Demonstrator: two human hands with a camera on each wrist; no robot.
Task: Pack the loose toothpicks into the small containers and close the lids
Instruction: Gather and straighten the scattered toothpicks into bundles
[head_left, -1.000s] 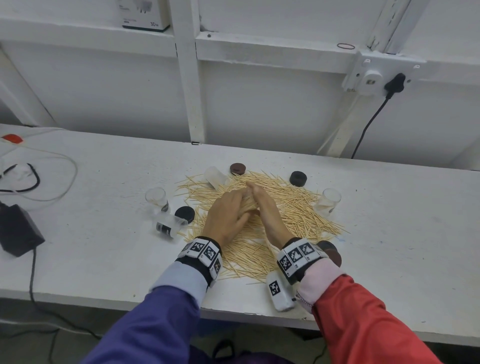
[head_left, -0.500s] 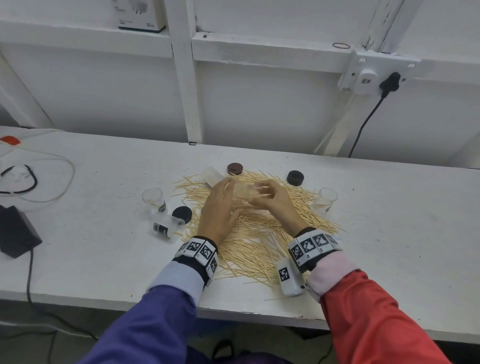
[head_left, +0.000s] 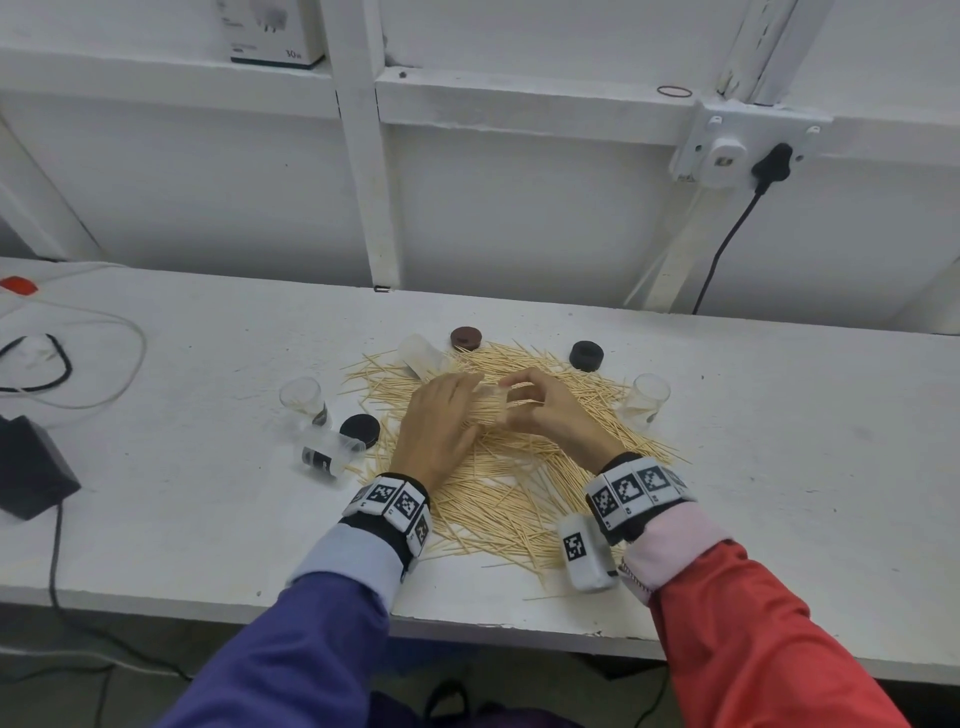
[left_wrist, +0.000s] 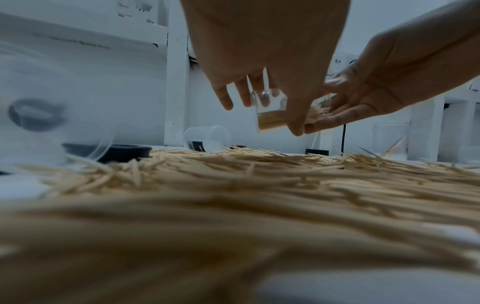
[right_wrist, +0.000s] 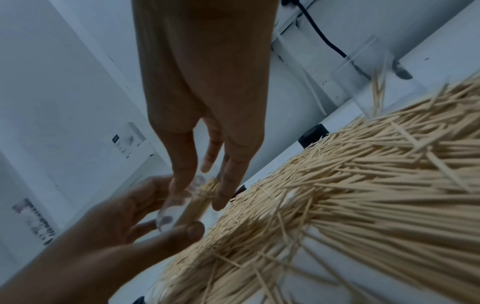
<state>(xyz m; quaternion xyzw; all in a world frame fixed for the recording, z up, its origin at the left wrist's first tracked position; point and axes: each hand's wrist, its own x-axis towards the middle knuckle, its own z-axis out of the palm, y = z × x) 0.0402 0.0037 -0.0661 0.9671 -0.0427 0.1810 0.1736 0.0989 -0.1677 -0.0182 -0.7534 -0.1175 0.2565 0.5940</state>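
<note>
Above the middle of the heap, the left hand (head_left: 441, 415) holds a small clear container (left_wrist: 270, 115) on its side, thumb under and fingers curled over the wall, with a partial bundle of toothpicks already lying inside it. The right hand (head_left: 545, 410) meets the container's mouth, fingers lightly bent and cupped around the protruding tips, apparently nudging them in; whether it pinches any single pick cannot be told. The task looks barely begun: the loose toothpicks (head_left: 519, 483) cover the counter (head_left: 208, 519) in a broad heap, and no container shows a lid on. At 9 o'clock from the heap an upright container (head_left: 302, 399) stands nearly empty, with another container on its side (head_left: 326, 456) just nearer and a black lid (head_left: 360, 430) beside it. At 11 o'clock a tipped container (head_left: 421, 354) lies by a brown lid (head_left: 466, 339); at 1 o'clock sits a second black lid (head_left: 586, 356), and at 3 o'clock a further upright container (head_left: 648, 397) holds only a few picks. So most of the filling and all of the capping are left.
</note>
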